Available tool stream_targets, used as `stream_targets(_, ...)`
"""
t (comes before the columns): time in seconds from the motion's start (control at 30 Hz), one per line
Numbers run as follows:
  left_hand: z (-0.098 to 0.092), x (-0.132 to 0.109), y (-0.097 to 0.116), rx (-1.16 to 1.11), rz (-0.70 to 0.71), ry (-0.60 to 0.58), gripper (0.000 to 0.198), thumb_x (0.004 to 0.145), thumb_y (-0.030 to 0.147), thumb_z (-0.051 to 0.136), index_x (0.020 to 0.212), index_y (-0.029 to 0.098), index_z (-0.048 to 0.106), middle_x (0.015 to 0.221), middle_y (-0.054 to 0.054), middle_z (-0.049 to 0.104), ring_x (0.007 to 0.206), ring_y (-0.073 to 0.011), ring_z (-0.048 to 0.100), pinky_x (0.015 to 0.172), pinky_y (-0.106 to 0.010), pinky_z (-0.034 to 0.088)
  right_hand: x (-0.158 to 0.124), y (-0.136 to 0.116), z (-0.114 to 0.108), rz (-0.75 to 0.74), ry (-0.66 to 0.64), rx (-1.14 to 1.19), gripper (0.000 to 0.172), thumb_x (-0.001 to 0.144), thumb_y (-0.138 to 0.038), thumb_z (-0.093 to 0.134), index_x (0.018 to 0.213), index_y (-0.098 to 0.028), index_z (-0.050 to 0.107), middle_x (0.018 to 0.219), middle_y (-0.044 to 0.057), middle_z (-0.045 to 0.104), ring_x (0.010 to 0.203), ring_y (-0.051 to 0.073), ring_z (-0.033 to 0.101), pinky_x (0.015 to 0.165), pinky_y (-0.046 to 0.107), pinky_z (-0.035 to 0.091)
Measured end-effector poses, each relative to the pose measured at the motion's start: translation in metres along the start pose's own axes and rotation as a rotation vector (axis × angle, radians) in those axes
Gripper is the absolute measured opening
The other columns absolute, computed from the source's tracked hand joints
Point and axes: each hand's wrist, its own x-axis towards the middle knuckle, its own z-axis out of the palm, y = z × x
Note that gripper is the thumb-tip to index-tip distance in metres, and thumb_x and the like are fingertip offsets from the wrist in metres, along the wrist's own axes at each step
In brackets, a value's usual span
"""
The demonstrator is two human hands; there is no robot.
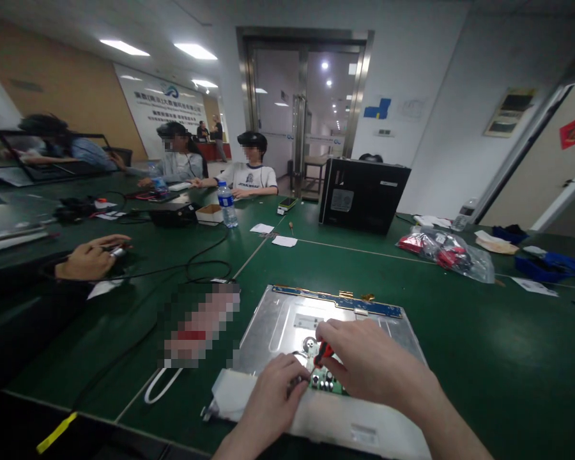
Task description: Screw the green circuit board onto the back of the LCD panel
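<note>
In front of me a silver metal panel [259,335], which looks like the back of a flat display, lies on the green table. A narrow blue circuit strip [316,298] runs along its far edge. On its near part sits a small green circuit board [333,384] with several round components. My right hand [371,358] grips a red and black screwdriver [322,353], its tip slanting down to the board's left side. At that same spot the fingers of my left hand [275,393] are pinched together around something small and dark. A whitish flap [335,415] covers the panel's near edge.
To the left is another person's hand [89,259], with black cables [196,259] on the table. A pixelated pinkish item [204,326] lies beside the panel. Farther off stand a water bottle [227,204] and a black computer case [359,195]; a plastic bag [448,252] is at right.
</note>
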Motion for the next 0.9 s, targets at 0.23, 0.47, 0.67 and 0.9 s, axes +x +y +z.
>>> stream_targets(0.23,-0.001,-0.001,0.001,0.020,0.051,0.015,0.015,0.080,0.014,0.050,0.079,0.021,0.063,0.086,-0.003,0.063,0.087,-0.0207,0.057,0.076,-0.032,0.041,-0.001,-0.005,-0.001,-0.016,-0.002,-0.068,0.010,0.086,-0.029,0.053,0.092,-0.021,0.054,0.081,0.002,0.067,0.068,0.019,0.061,0.050,0.027,0.026)
stream_targets(0.47,0.001,0.000,-0.002,0.047,0.096,0.023,0.015,0.082,0.016,0.050,0.082,0.022,0.063,0.088,-0.004,0.063,0.086,-0.0213,0.057,0.076,-0.033,0.042,0.005,-0.007,0.002,-0.046,0.052,-0.085,0.011,0.087,-0.030,0.052,0.092,-0.020,0.054,0.083,0.002,0.068,0.068,0.018,0.061,0.050,0.028,0.028)
stream_targets(0.67,0.001,0.000,0.000,0.065,0.094,0.046,0.014,0.079,0.014,0.050,0.081,0.021,0.062,0.085,-0.004,0.063,0.083,-0.0213,0.057,0.072,-0.032,0.042,0.008,0.000,0.002,-0.106,0.054,-0.026,0.017,0.084,-0.027,0.052,0.099,-0.019,0.052,0.094,0.005,0.067,0.073,0.018,0.060,0.052,0.028,0.030)
stream_targets(0.9,-0.001,0.001,0.000,0.038,0.046,0.018,0.013,0.074,0.012,0.052,0.080,0.020,0.062,0.082,-0.003,0.062,0.081,-0.0205,0.056,0.071,-0.031,0.042,0.011,0.001,0.003,-0.123,0.079,-0.006,0.018,0.084,-0.021,0.050,0.101,-0.017,0.051,0.091,0.005,0.068,0.071,0.017,0.060,0.052,0.027,0.027)
